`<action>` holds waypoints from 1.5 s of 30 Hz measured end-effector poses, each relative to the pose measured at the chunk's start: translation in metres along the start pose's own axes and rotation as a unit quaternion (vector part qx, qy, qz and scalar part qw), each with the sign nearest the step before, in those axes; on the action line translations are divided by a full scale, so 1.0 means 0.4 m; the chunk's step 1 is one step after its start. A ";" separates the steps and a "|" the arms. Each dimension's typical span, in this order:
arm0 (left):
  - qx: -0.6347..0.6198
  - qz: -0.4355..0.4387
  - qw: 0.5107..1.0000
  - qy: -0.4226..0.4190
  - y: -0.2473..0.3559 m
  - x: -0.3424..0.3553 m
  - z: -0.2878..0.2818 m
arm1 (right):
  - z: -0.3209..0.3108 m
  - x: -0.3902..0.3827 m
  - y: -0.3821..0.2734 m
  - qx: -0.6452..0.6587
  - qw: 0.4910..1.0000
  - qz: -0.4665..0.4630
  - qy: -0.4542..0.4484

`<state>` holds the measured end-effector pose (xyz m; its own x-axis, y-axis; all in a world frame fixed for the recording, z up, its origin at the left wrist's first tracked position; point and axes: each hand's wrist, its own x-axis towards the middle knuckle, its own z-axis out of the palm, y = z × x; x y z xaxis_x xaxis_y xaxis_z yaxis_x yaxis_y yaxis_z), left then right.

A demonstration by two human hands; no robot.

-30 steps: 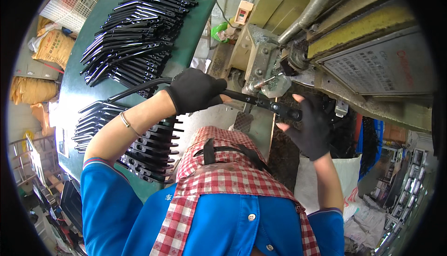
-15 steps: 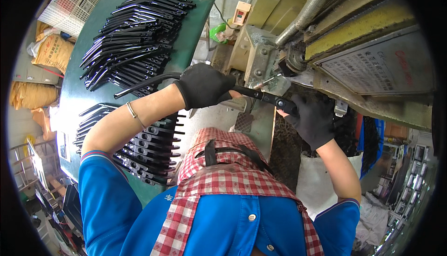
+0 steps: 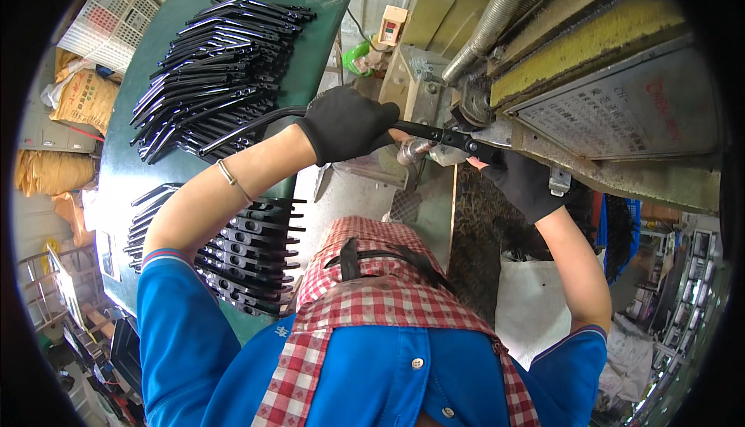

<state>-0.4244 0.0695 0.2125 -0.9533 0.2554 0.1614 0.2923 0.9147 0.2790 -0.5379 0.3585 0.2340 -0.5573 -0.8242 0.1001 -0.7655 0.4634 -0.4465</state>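
A black bent metal tube (image 3: pixel 434 133) with a flattened, holed section spans both of my hands at the machine's working head. My left hand (image 3: pixel 349 126), in a black glove, is closed around its middle. The tube's thin bent end sticks out to the left beyond that wrist. My right hand (image 3: pixel 524 184), also gloved in black, grips the tube's right end, with bare fingertips showing. Just below the tube, a round metal post (image 3: pixel 413 150) of the machine stands close to it. Whether they touch I cannot tell.
A green table (image 3: pixel 322 8) at the left holds a heap of black bent tubes (image 3: pixel 209 70) and a row of holed black parts (image 3: pixel 244 248). The heavy olive machine (image 3: pixel 590 54) overhangs my right hand. A switch box (image 3: pixel 393 25) and white sack (image 3: pixel 531 303) are nearby.
My hands and the tube have come closer to the machine's head, and its round post now shows below the tube. Both hands keep their hold. The view has shifted slightly.
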 end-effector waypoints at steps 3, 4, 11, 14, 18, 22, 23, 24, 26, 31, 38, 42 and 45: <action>0.011 -0.004 1.000 -0.019 -0.002 0.018 -0.018 | 0.011 0.002 0.010 -0.007 1.000 0.010 0.007; 0.008 0.007 1.000 -0.016 -0.007 0.021 -0.023 | -0.002 0.007 -0.003 -0.021 1.000 0.007 -0.008; 0.021 0.006 0.991 -0.133 -0.035 0.045 0.021 | 0.062 0.028 0.025 -0.096 0.968 0.141 -0.186; 0.021 0.035 0.994 -0.103 -0.044 0.052 0.026 | 0.094 0.012 0.056 -0.085 0.989 0.090 -0.083; 0.030 0.030 0.993 -0.112 -0.043 0.066 0.013 | 0.139 -0.021 0.055 -0.036 0.993 0.085 0.071; 0.027 0.074 0.996 -0.041 -0.074 0.052 0.043 | 0.123 -0.030 -0.063 -0.147 0.960 -0.056 0.230; 0.025 0.075 0.996 -0.027 -0.075 0.041 0.048 | 0.130 -0.046 -0.093 -0.125 0.956 -0.087 0.249; 0.023 0.076 0.997 -0.013 -0.077 0.032 0.051 | 0.139 -0.063 -0.114 -0.103 0.951 -0.118 0.267; 0.031 0.060 0.997 -0.039 -0.077 0.028 0.048 | 0.165 -0.107 -0.133 0.055 0.983 -0.129 0.116; 0.034 0.045 0.996 -0.075 -0.073 0.028 0.018 | 0.329 -0.127 0.039 0.142 0.988 0.000 0.052; -0.028 0.045 0.998 -0.026 -0.059 0.033 0.021 | 0.435 0.039 0.299 -0.155 0.980 0.057 0.108; -0.033 0.073 0.997 -0.018 -0.017 0.039 0.007 | 0.448 0.170 0.307 -0.195 0.976 0.093 -0.027; -0.091 0.063 0.994 -0.001 -0.025 -0.033 -0.018 | 0.458 0.190 0.289 -0.216 0.959 0.155 -0.097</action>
<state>-0.4143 0.0548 0.2144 -0.9085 0.3650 0.2037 0.4179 0.8033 0.4243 -0.6098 0.2895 0.0273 -0.7412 -0.6508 -0.1647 -0.6579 0.7530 -0.0147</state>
